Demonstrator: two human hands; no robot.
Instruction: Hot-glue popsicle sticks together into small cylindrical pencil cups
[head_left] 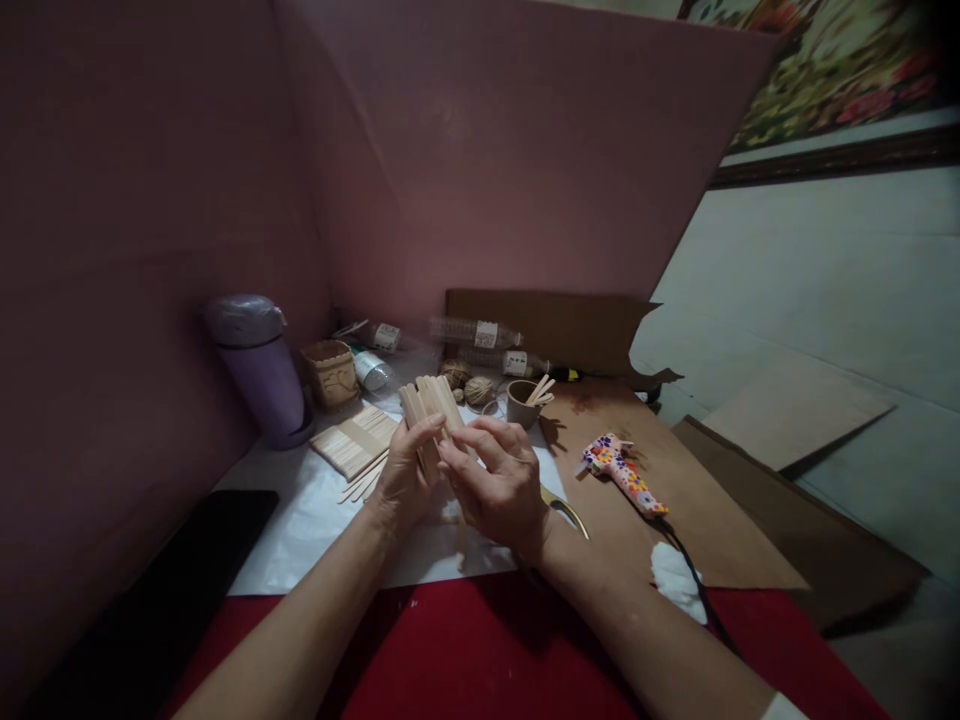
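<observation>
My left hand (405, 465) is closed around a piece made of wooden craft sticks (433, 398) set side by side, its top ends fanned upright. On the right side of that piece, the fingers of my right hand (495, 475) are pinched against it; what lies between the fingertips is partly hidden. Below the hands a loose craft stick (460, 545) rests on the white sheet (300, 525). To the left lies a banded bundle of craft sticks (356, 440), with a few loose sticks (364, 482) beside it. A scissors handle (566, 508) shows behind my right wrist.
A flower-patterned glue gun (624, 475) lies on brown cardboard (720, 540) at right, near white wadding (675, 580). Behind stand a cup with sticks (523, 405), twine balls (478, 391), plastic bottles (480, 333), a small basket (330, 375) and a purple tumbler (266, 385).
</observation>
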